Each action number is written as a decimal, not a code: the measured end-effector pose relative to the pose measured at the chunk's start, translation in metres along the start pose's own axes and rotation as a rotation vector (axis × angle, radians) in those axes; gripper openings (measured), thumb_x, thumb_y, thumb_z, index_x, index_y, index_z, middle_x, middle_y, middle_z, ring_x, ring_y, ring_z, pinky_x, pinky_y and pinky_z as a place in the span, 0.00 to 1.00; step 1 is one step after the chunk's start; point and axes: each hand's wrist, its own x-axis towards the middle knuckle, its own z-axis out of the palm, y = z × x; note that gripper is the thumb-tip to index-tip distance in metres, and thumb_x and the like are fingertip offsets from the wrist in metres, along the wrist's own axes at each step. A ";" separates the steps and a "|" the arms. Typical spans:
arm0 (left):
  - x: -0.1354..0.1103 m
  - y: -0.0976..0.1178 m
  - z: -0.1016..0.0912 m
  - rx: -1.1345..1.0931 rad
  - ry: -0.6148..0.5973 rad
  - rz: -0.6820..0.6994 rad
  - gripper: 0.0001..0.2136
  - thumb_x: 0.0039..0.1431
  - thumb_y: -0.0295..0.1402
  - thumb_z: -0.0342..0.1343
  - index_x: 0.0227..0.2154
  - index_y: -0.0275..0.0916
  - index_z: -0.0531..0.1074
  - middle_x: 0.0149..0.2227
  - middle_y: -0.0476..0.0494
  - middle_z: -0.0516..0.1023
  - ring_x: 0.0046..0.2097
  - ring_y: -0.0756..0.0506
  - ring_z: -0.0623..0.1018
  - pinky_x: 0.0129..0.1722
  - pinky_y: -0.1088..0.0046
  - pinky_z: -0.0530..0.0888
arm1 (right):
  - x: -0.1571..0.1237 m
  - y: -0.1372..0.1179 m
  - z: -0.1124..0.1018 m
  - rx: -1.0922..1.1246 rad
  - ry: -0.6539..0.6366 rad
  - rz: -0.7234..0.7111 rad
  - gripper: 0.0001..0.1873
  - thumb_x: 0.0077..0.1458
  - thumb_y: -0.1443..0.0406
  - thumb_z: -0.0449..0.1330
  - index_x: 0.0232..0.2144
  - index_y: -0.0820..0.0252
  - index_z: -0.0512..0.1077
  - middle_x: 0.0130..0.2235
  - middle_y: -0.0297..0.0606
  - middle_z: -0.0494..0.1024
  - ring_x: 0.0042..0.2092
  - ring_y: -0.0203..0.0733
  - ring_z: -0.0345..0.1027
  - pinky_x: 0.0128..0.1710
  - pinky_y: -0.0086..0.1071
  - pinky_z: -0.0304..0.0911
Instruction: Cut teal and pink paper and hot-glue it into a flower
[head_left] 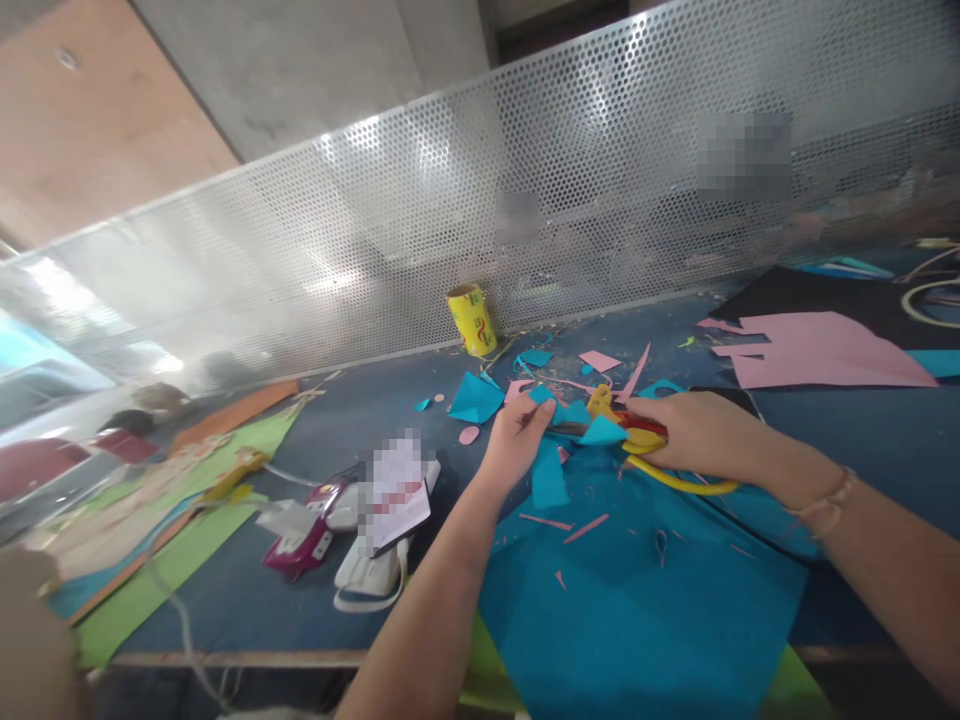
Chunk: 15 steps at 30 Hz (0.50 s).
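Note:
My left hand [516, 438] pinches a small piece of blue paper [574, 415] over the table, fingers closed on it. My right hand [694, 428] grips scissors with yellow and red handles [651, 440], the blades pointing left into that blue piece. A yellow handle loop [679, 482] hangs below the hand. Under both hands lies a large blue sheet [637, 600] with small pink and blue scraps on it. A bracelet sits on my right wrist [829, 497].
A yellow roll [472, 319] stands against the perforated metal screen [450, 200]. Blue and pink offcuts [477, 398] lie scattered behind my hands. Pink paper [817, 350] lies at the right, green and orange sheets [187, 540] at the left, small devices with a cable [352, 520] near the front.

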 end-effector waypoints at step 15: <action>0.009 -0.004 -0.004 -0.580 0.291 -0.326 0.14 0.43 0.41 0.58 0.22 0.37 0.59 0.23 0.53 0.66 0.29 0.51 0.73 0.34 0.69 0.73 | 0.008 0.015 0.004 0.021 0.091 0.320 0.19 0.44 0.48 0.54 0.30 0.56 0.65 0.23 0.38 0.73 0.24 0.44 0.66 0.17 0.29 0.47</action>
